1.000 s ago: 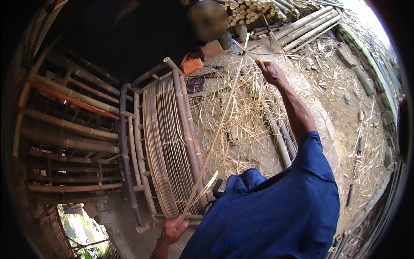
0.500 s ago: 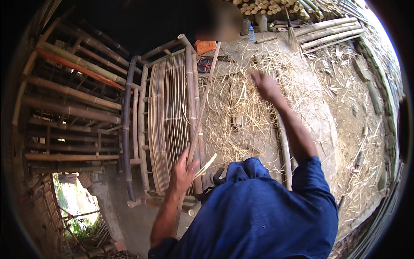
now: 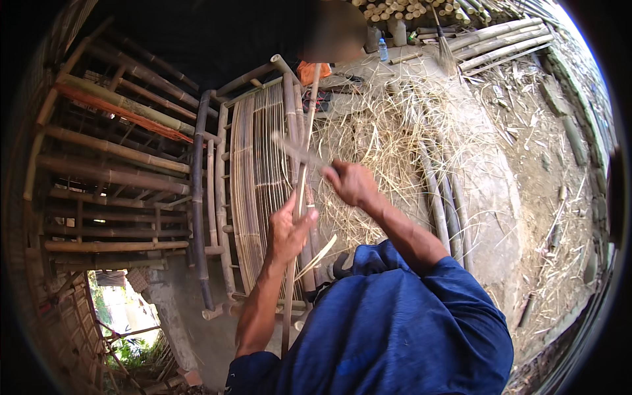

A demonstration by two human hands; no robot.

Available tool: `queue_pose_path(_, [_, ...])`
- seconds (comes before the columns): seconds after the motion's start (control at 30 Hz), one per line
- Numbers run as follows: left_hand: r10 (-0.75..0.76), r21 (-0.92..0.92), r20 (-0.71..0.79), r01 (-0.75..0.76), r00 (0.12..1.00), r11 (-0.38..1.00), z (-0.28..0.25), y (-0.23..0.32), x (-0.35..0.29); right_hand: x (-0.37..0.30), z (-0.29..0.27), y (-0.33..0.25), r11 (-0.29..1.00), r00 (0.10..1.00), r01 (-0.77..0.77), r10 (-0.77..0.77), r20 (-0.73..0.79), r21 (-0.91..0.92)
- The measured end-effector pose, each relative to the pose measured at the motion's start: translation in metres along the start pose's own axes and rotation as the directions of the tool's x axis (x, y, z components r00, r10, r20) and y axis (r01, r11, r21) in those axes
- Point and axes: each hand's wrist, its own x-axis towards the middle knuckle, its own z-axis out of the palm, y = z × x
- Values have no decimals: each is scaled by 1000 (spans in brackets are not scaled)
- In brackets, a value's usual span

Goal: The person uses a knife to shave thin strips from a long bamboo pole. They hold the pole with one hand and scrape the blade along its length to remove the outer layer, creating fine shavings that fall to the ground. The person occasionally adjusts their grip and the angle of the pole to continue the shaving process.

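Observation:
My left hand point(image 3: 288, 230) grips a long thin bamboo strip point(image 3: 304, 151) that runs up past a slatted bamboo frame point(image 3: 260, 178) toward the top of the view. My right hand point(image 3: 350, 183) is closed around a blurred dark tool whose tip reaches left across the strip, just above my left hand. Both blue sleeves come in from the lower edge. The strip's lower end hangs down beside my left forearm.
Bamboo shavings point(image 3: 395, 138) cover the ground to the right. Long bamboo poles point(image 3: 441, 197) lie beside my right arm. Stacked bamboo furniture frames point(image 3: 118, 171) stand at left. Cut bamboo ends point(image 3: 408, 8), a bottle point(image 3: 383, 49) and another person point(image 3: 339, 33) are at the top.
My right hand came back from the shavings to the strip, now above my left hand. My left hand rose from the frame's foot up along the strip.

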Motion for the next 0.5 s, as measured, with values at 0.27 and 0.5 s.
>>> queue_pose_path(0.27, [4, -128, 67, 5, 998, 992, -4, -1, -55, -4, -30, -3, 856, 892, 416, -450, -46, -308])
queue_pose_path(0.5, [-12, -178, 84, 27, 996, 984, -7, -4, -94, 21, -55, 27, 936, 987, 149, -162, -12, -318])
